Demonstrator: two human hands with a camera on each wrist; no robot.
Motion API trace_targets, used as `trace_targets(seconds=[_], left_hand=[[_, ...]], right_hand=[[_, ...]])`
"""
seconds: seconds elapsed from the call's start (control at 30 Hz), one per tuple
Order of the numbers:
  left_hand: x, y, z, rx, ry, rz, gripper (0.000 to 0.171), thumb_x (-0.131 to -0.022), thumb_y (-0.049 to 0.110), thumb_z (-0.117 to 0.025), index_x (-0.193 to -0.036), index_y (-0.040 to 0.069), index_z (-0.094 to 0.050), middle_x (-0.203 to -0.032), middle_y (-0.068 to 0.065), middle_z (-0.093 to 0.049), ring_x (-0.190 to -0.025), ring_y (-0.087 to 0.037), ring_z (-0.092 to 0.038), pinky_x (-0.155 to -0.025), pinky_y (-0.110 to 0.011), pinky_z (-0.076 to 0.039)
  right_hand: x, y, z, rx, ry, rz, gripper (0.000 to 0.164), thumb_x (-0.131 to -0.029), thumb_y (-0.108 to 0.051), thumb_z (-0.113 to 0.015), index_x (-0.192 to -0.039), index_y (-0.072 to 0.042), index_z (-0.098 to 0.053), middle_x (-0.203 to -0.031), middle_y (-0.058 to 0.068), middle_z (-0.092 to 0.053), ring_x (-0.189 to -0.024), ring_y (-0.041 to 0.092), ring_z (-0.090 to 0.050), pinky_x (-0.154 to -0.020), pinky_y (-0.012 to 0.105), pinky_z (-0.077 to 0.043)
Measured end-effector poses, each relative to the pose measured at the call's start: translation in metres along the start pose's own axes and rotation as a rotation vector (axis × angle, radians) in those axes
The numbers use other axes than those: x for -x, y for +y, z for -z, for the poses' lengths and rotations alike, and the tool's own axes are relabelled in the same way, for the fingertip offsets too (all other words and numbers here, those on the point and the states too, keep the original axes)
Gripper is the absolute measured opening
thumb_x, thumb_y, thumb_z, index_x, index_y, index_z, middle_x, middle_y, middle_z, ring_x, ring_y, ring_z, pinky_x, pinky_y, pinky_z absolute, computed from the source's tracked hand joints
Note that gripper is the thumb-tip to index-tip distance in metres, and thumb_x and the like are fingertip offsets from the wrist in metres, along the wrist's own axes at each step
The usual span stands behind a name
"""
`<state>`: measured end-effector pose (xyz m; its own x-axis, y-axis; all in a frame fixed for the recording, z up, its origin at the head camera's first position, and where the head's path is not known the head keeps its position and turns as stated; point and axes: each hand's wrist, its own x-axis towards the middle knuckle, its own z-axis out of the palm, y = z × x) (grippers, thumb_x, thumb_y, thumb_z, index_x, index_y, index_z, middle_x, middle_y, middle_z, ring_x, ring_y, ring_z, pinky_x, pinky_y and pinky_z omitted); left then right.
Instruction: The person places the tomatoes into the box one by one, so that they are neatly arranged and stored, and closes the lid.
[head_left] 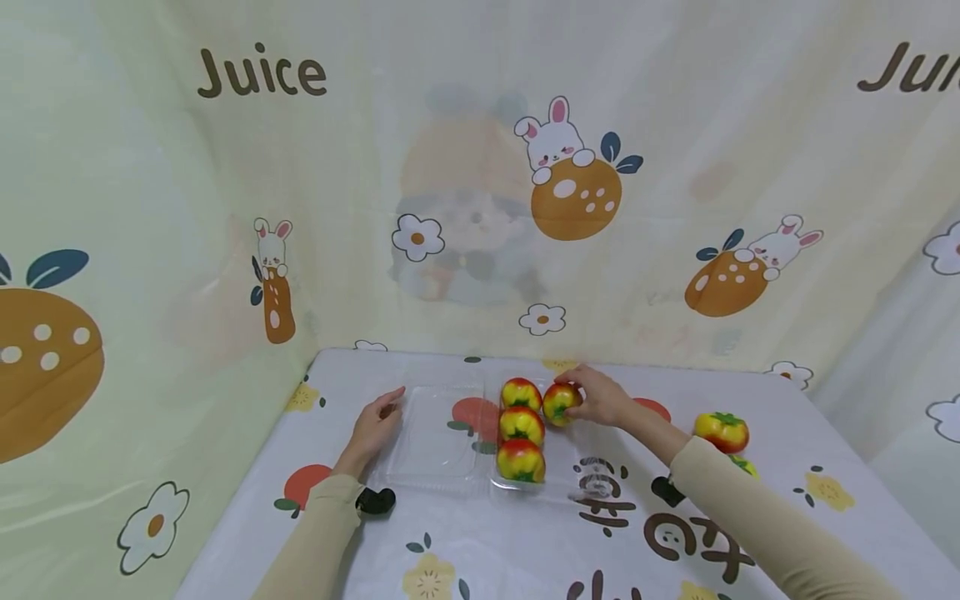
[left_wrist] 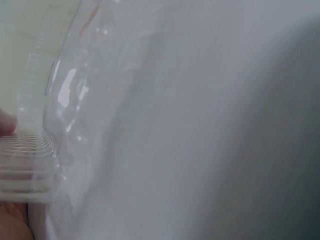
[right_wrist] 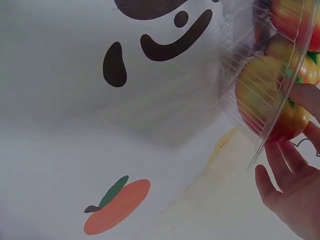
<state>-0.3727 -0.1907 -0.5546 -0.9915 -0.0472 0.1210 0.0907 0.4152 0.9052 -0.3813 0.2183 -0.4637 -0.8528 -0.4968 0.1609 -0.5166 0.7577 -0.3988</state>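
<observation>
A clear plastic clamshell box lies unfolded, its lid [head_left: 438, 477] on the left and its tray [head_left: 555, 492] on the right. Three red-and-yellow toy persimmons [head_left: 521, 461] stand in a column along the tray's left side. My right hand [head_left: 600, 397] holds another persimmon [head_left: 558, 403] at the tray's far right corner, thumb near its green calyx and fingers round its far side; in the right wrist view this persimmon [right_wrist: 255, 95] shows through the ribbed tray wall. At the lid's left edge, my left hand [head_left: 377, 425] pinches the ribbed rim [left_wrist: 30, 165].
Two more persimmons lie right of the box, one [head_left: 722, 431] in full view and one [head_left: 742, 465] partly behind my right forearm. A printed cloth [head_left: 375, 558] covers the table. Printed curtains [head_left: 337, 208] rise at the back and sides.
</observation>
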Motion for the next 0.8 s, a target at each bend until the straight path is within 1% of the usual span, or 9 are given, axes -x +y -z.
trace_targets(seconds=[0.17,0.23,0.33,0.5,0.6,0.67,0.8], left_hand=[[0.001,0.0,0.001,0.0,0.005,-0.005,0.042,-0.098,0.012,-0.054,-0.14,0.008,-0.056,-0.139,-0.016,-0.056,-0.123,-0.03,-0.052,-0.104,-0.048,-0.039],[0.0,-0.001,0.001,0.001,0.003,-0.006,0.042,-0.098,0.012,-0.054,-0.139,0.008,-0.057,-0.138,-0.016,-0.056,-0.122,-0.03,-0.052,-0.103,-0.048,-0.039],[0.0,-0.001,0.0,-0.005,-0.001,-0.021,0.041,-0.098,0.011,-0.054,-0.139,0.007,-0.057,-0.138,-0.017,-0.056,-0.121,-0.031,-0.052,-0.103,-0.049,-0.039],[0.004,-0.002,-0.004,-0.019,-0.005,-0.031,0.041,-0.098,0.011,-0.055,-0.139,0.007,-0.057,-0.138,-0.016,-0.057,-0.122,-0.031,-0.053,-0.103,-0.049,-0.039],[0.006,-0.003,-0.004,-0.017,-0.015,-0.02,0.042,-0.098,0.012,-0.055,-0.14,0.009,-0.056,-0.14,-0.016,-0.055,-0.125,-0.031,-0.051,-0.105,-0.049,-0.038],[0.006,-0.003,-0.004,-0.016,-0.017,-0.018,0.043,-0.098,0.012,-0.054,-0.141,0.009,-0.055,-0.142,-0.016,-0.053,-0.127,-0.032,-0.049,-0.107,-0.049,-0.037],[0.003,-0.002,-0.002,-0.016,-0.013,-0.02,0.043,-0.098,0.012,-0.054,-0.141,0.008,-0.055,-0.143,-0.017,-0.051,-0.13,-0.034,-0.047,-0.108,-0.05,-0.035]], right_hand=[[-0.001,0.0,-0.003,0.003,-0.033,-0.013,0.048,-0.078,-0.008,-0.082,-0.123,-0.003,-0.064,-0.106,0.017,-0.053,-0.093,0.034,-0.054,-0.08,0.045,-0.048],[-0.001,0.0,-0.004,0.005,-0.037,-0.017,0.049,-0.079,-0.009,-0.082,-0.124,-0.003,-0.064,-0.107,0.017,-0.053,-0.093,0.034,-0.054,-0.08,0.045,-0.048],[0.001,0.001,-0.004,-0.004,-0.014,-0.013,0.053,-0.078,-0.009,-0.082,-0.126,0.0,-0.062,-0.109,0.019,-0.055,-0.097,0.037,-0.056,-0.084,0.05,-0.049],[0.018,0.004,0.003,-0.025,0.052,-0.026,0.056,-0.08,-0.014,-0.081,-0.129,0.003,-0.058,-0.117,0.022,-0.057,-0.109,0.044,-0.055,-0.092,0.056,-0.046],[0.033,0.01,0.015,-0.016,0.103,-0.056,0.052,-0.083,-0.018,-0.078,-0.128,0.001,-0.059,-0.119,0.022,-0.058,-0.111,0.045,-0.055,-0.092,0.057,-0.046],[0.045,0.017,0.029,-0.012,0.124,-0.085,0.049,-0.085,-0.019,-0.076,-0.127,0.001,-0.06,-0.12,0.023,-0.057,-0.112,0.045,-0.055,-0.092,0.058,-0.046],[0.069,0.038,0.061,-0.013,0.12,-0.174,0.046,-0.09,-0.022,-0.071,-0.127,0.003,-0.059,-0.124,0.027,-0.055,-0.113,0.046,-0.052,-0.092,0.06,-0.045]])
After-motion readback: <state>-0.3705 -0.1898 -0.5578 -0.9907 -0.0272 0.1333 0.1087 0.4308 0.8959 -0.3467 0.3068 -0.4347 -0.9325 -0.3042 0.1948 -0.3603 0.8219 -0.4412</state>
